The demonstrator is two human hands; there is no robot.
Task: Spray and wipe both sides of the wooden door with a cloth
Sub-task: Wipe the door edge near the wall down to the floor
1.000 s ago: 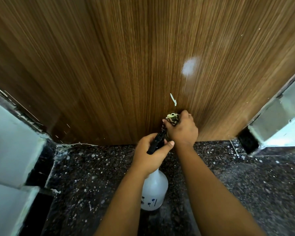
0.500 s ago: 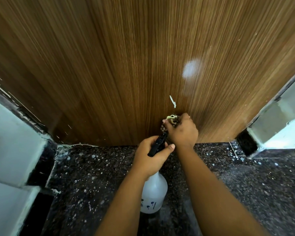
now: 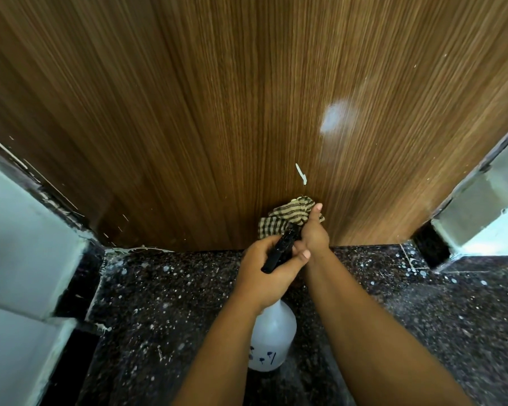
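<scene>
The wooden door (image 3: 217, 112) fills the upper view, brown with fine vertical grain and a white paint streak (image 3: 301, 173) low at its middle. My left hand (image 3: 266, 273) grips the black trigger head of a white spray bottle (image 3: 272, 338), which hangs below it over the floor. My right hand (image 3: 313, 232) holds a checked beige-and-dark cloth (image 3: 288, 213) against the door's lower part, just above the bottom edge. Part of the cloth is hidden behind both hands.
Dark speckled stone floor (image 3: 165, 303) runs under the door. Pale tiled wall (image 3: 18, 244) and a dark door frame stand at the left. At the right is a light wall corner (image 3: 487, 212) with a dark gap beside it.
The cloth has spread out from under my right hand and shows more against the door. Both hands sit slightly lower in view. The bottle stays in my left hand.
</scene>
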